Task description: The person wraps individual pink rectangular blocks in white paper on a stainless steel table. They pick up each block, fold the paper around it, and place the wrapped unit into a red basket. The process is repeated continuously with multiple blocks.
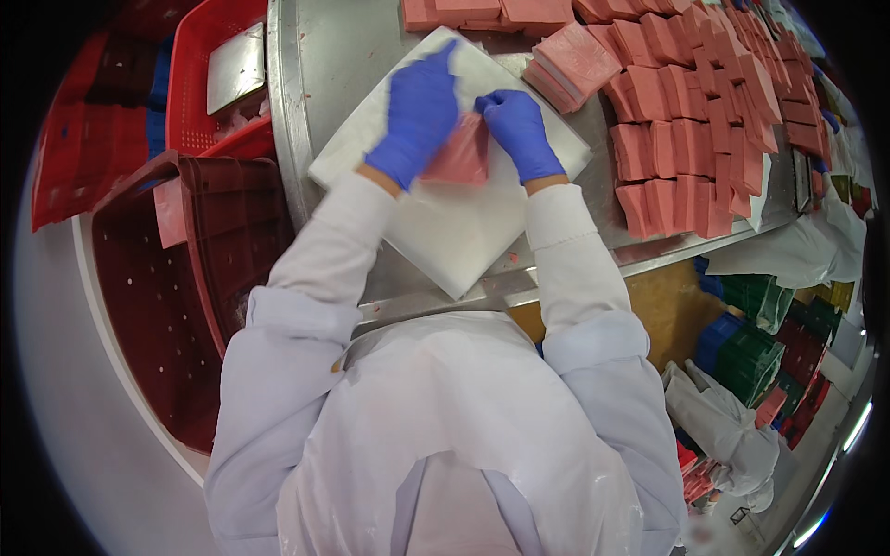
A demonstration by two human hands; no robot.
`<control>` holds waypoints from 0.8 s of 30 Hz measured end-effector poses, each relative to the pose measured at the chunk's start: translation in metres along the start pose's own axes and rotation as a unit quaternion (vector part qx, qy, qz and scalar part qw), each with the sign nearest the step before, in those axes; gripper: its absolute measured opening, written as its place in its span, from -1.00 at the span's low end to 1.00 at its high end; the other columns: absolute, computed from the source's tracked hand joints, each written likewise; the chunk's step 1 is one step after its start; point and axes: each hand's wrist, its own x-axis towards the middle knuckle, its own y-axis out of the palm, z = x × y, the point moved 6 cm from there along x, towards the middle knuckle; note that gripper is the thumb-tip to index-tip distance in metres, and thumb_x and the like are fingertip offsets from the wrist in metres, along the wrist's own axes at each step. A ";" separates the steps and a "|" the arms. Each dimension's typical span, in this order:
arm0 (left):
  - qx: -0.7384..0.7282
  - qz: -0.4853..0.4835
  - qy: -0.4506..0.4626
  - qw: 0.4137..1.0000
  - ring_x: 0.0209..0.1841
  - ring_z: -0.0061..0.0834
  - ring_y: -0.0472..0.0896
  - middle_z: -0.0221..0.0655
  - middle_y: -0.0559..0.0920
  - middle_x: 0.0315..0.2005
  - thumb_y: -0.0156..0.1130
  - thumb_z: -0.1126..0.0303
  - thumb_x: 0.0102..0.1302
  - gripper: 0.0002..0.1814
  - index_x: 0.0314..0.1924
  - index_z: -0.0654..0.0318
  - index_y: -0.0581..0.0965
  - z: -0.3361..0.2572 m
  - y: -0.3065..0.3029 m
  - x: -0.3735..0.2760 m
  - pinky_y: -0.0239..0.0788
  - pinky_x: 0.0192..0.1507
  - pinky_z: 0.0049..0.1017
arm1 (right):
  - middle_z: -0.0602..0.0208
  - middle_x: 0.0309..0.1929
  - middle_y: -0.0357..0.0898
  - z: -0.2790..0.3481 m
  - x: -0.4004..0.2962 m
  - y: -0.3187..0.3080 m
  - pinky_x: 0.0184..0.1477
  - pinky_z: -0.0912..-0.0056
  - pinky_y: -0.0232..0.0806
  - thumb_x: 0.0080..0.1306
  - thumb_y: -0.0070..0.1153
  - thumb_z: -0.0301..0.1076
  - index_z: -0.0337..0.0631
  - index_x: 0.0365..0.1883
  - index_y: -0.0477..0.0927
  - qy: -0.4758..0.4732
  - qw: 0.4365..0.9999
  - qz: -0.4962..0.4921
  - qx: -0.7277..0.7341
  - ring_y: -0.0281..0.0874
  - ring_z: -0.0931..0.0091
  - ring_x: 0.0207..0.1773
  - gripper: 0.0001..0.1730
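Observation:
A stack of whitish wrapping sheets (452,236) lies cornerwise on the metal table before me. On it rests a flat pink slab (459,156), partly covered by my left hand and seemingly under thin film. My left hand (421,111), in a blue glove and blurred by motion, reaches over the slab's left side with its fingers pointing away from me. What its palm touches is hidden. Gloved in blue too, my right hand (518,128) has its fingertips pinched together at the slab's upper right corner, apparently on the thin film. A small pile of wrapped slabs (573,62) sits beyond it.
Rows of pink blocks (667,146) fill the table's right side. Left of the raised table edge (285,118) stand a red crate (191,76) holding a metal tray (236,66) and a dark red crate (146,278). At far right, people in white (730,431) are near stacked crates (744,354).

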 end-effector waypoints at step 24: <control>-0.436 0.088 -0.198 0.873 -0.23 -0.41 0.53 -0.22 0.56 -0.29 0.01 0.61 0.11 -0.51 0.11 0.21 0.37 0.073 -0.019 -0.087 0.36 -0.14 -0.53 | 0.05 0.07 0.32 0.058 -0.107 0.032 0.20 0.08 0.03 0.07 0.08 -0.21 -0.20 0.11 0.33 -0.273 0.928 -0.193 -0.165 0.22 0.12 0.15 -0.39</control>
